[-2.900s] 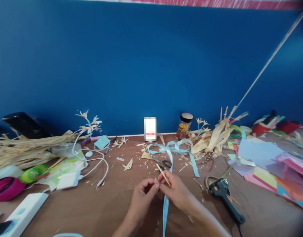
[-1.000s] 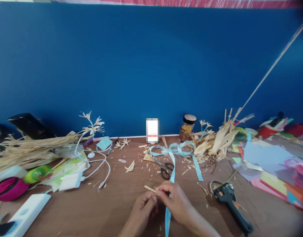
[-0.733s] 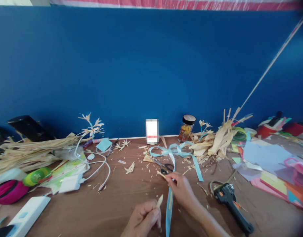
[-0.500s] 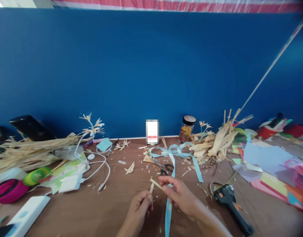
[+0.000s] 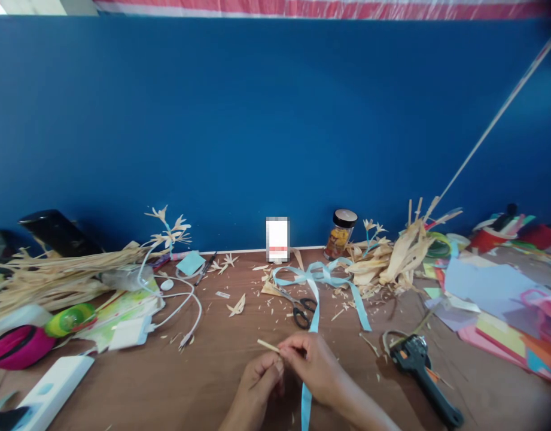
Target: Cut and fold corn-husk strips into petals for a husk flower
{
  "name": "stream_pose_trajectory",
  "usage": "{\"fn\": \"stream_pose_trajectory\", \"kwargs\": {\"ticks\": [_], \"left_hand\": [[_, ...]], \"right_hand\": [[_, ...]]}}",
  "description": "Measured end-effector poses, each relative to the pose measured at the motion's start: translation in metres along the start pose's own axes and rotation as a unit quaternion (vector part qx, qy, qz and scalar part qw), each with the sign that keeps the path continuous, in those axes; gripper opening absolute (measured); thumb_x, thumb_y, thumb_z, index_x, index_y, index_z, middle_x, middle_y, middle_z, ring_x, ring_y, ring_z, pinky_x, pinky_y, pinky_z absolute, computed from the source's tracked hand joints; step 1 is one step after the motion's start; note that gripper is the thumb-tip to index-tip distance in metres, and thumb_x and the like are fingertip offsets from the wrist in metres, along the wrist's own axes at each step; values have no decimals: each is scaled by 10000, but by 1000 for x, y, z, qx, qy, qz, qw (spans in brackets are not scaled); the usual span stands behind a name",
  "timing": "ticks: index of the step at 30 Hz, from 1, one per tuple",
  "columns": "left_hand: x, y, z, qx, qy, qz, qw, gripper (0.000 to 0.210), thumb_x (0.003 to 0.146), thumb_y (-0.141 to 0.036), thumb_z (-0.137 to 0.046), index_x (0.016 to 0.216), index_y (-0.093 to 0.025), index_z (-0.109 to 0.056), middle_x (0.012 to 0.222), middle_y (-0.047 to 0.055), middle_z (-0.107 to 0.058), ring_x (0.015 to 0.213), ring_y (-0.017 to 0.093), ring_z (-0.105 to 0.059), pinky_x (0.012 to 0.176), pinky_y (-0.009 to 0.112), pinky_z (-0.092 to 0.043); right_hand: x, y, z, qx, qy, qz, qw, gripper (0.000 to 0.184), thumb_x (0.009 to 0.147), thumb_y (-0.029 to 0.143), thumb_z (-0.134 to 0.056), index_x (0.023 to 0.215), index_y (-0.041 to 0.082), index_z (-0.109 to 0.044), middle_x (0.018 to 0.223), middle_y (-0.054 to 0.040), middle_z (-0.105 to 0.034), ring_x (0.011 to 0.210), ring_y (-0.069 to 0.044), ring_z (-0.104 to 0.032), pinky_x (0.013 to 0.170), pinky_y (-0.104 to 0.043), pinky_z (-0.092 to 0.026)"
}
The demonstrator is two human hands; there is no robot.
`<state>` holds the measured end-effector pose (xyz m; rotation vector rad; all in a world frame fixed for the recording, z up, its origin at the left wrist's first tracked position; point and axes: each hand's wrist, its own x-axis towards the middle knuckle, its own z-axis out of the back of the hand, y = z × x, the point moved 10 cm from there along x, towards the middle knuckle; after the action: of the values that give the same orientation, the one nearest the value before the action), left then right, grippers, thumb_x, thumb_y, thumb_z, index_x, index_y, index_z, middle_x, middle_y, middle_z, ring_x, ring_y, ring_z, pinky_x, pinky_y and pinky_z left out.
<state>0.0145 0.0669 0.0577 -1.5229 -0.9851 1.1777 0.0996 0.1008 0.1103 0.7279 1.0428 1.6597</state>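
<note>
My right hand (image 5: 317,362) is closed in a pinch on a thin pale stick (image 5: 267,345), whose free end points left over my left hand. My left hand (image 5: 262,377) is closed at the right hand's fingertips. The small pointed husk piece seen in it a moment ago is now mostly hidden by the fingers. A light-blue ribbon (image 5: 306,407) runs under my right hand and loops on the brown table beyond. Black-handled scissors (image 5: 302,308) lie just past my hands, beside the ribbon. A cut husk piece (image 5: 237,306) rests to their left.
A black glue gun (image 5: 419,365) lies to the right, near coloured paper (image 5: 486,293). Dried husks (image 5: 405,251) and a lidded jar (image 5: 341,233) stand at the back. On the left are a white cable (image 5: 197,311), a power strip (image 5: 55,389) and long husk strips (image 5: 69,269).
My right hand has moved left and slightly down, bringing the stick over to my left hand. The hands, apart before, now meet. The husk piece has become mostly hidden.
</note>
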Motion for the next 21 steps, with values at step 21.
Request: {"fn": "stream_pose_trajectory", "kwargs": {"ticks": [21], "left_hand": [[0,-7,-1,36,4,-16,999,381,748,-453,-457,505,-160,-448,490,-24,-397,501,106,-354,504,215,-284]], "right_hand": [[-8,4,-5,32,-4,-1,999,262,790,294,-457,718,162,-672,706,-33,-660,687,-159,-572,615,-223,-396]]}}
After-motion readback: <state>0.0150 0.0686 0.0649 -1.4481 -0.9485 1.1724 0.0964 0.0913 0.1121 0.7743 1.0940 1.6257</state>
